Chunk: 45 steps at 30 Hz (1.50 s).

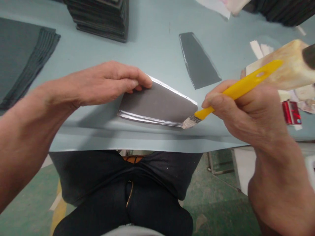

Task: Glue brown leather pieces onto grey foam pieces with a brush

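A yellow-handled paintbrush (pixel 242 86) is gripped in my right hand (pixel 256 111), its pale bristles touching the near right corner of a dark grey tapered panel (pixel 157 103). Shiny white wet strips run along the panel's far and near long edges, and layered lines at the near edge suggest several pieces in a stack. My left hand (pixel 110 82) is closed at the panel's far left edge, thumb and forefinger pressed on it; its other fingers are mostly hidden. Beyond lies a similar single grey panel (pixel 199 62) with a shiny left edge.
A tall stack of dark pieces (pixel 100 19) stands at the back, with fanned dark sheets (pixel 22 55) at the left. On the right are a stained cream container (pixel 278 65), a small red object (pixel 291 112) and paper scraps. The table's front edge is near my lap.
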Each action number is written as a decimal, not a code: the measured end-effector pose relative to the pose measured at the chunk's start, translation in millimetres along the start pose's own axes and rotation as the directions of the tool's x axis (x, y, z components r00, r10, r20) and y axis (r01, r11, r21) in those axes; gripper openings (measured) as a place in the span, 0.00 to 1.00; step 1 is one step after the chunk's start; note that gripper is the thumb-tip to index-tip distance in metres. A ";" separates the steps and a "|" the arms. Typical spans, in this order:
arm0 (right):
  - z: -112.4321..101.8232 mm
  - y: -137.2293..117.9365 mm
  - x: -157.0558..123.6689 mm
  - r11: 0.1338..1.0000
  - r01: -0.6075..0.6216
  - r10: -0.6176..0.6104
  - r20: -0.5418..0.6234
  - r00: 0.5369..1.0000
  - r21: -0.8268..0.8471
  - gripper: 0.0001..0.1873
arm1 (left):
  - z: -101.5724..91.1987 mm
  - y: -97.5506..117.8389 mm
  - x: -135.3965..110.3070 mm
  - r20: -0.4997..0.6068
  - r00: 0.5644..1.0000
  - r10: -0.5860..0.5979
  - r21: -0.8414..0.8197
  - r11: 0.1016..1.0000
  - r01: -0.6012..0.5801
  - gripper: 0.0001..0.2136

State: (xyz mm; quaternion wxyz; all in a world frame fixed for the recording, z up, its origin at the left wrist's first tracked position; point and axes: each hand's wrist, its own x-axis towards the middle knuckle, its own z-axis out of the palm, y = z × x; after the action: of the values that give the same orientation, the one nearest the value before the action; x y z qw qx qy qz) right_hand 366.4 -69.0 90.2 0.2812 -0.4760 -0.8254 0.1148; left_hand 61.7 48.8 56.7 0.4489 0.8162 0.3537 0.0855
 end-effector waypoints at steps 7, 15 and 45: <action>26.5 -18.4 27.0 0.998 0.032 -0.033 0.023 0.999 0.058 0.15 | -3.4 -3.2 3.5 0.028 0.999 0.025 -0.139 0.990 -0.021 0.19; 54.1 -39.9 55.9 0.993 0.111 -0.112 0.028 0.993 0.044 0.15 | -2.4 -17.2 10.3 0.059 0.994 0.092 -0.222 0.972 -0.077 0.19; 82.4 -58.7 52.0 0.982 0.004 0.018 -0.116 0.993 0.190 0.16 | -7.3 -2.2 8.5 0.122 0.990 0.073 -0.236 0.971 -0.043 0.19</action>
State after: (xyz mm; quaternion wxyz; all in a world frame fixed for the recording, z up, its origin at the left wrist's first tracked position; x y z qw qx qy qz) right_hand 256.5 -49.0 68.3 0.3729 -0.4557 -0.7911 0.1659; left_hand 63.5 60.0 57.7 0.5608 0.7718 0.2872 0.0860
